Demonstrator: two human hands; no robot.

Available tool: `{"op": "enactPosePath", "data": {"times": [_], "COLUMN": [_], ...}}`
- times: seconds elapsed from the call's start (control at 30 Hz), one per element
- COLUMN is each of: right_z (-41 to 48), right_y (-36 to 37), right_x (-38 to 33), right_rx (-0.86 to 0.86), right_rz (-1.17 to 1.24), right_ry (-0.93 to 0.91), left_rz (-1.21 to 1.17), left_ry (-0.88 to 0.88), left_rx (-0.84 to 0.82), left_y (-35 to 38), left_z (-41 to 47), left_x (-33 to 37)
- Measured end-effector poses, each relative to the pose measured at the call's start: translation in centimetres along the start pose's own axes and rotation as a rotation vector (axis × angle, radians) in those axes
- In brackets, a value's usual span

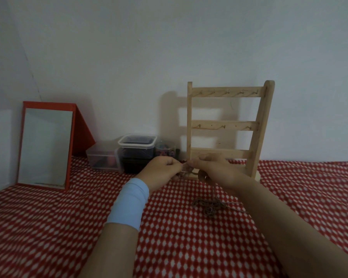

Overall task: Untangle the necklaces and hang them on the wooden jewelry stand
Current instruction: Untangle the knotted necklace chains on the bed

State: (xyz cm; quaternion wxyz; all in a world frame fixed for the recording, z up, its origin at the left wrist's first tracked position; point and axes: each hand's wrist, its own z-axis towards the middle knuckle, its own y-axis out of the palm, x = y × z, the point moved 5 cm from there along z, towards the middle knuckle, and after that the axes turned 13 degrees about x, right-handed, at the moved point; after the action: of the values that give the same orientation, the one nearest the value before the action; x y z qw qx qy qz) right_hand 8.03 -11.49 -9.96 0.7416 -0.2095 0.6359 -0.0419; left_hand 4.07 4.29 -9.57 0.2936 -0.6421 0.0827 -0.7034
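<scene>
Necklaces lie in a dark tangled heap (209,206) on the red-and-white patterned cloth (48,227), just beside the right forearm, with one thin strand trailing off to the right. Beyond the heap both hands are raised close together: the left hand (161,171), with a pale blue band (129,201) round its wrist, and the right hand (213,169) each have their fingers pinched on a fine chain (183,171) that spans the small gap between them. The chain is too blurred to make out in detail. Right behind the hands the wooden jewelry stand (227,129) is upright on the cloth, its three hooked rails bare. To its left sit a small jar of beads (167,150), a lidded clear box with dark contents (137,149) and a lower clear box (102,157). Farther left a red-framed mirror (46,145) leans back against the pale wall (169,47).
</scene>
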Motion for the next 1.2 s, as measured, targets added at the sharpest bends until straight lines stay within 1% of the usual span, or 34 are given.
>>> {"op": "enactPosePath", "data": {"times": [0.1, 0.17, 0.3, 0.43, 0.57, 0.63, 0.73, 0.8, 0.97, 1.0, 1.1, 1.2], "right_z": [-0.1, -0.2, -0.4, -0.6, -0.5, -0.4, -0.4, -0.1, -0.1, -0.1, -0.1, -0.1], "right_y": [0.4, 0.2, -0.2, -0.4, 0.4, 0.8, 1.1, 1.0, 0.7, 0.6, 0.6, 0.5], "right_x": [0.1, 0.0, 0.1, -0.2, 0.1, 0.1, -0.4, -0.4, -0.4, -0.4, -0.5, -0.6], "right_rx": [0.006, 0.015, 0.011, 0.026, -0.021, -0.082, -0.175, -0.202, -0.229, -0.226, -0.203, -0.155], "right_rz": [0.006, -0.026, -0.045, 0.037, 0.128, 0.193, 0.299, 0.305, 0.199, 0.187, 0.134, 0.095], "right_ry": [0.059, 0.041, 0.031, 0.031, 0.048, 0.04, 0.019, 0.0, -0.084, -0.091, -0.108, -0.113], "left_rz": [0.116, 0.168, 0.195, 0.239, 0.351, 0.309, 0.069, -0.006, 0.045, 0.055, 0.067, 0.059], "left_ry": [0.049, 0.055, 0.044, 0.005, -0.005, 0.034, 0.117, 0.147, 0.142, 0.154, 0.188, 0.128], "left_rx": [-0.033, -0.045, -0.008, -0.003, -0.033, -0.007, 0.094, 0.152, 0.28, 0.282, 0.199, 0.182], "left_y": [0.3, 0.2, -0.5, -0.7, -0.6, -0.6, -0.8, -0.9, -1.3, -1.4, -1.1, -1.4], "left_z": [-0.1, -0.1, 0.1, 0.3, 0.5, 0.7, 0.7, 0.6, 0.4, 0.4, 0.3, 0.4], "left_x": [0.2, 0.1, -0.4, -0.8, -1.2, -1.1, 0.0, 0.7, 0.6, 0.6, 0.8, 0.4]}}
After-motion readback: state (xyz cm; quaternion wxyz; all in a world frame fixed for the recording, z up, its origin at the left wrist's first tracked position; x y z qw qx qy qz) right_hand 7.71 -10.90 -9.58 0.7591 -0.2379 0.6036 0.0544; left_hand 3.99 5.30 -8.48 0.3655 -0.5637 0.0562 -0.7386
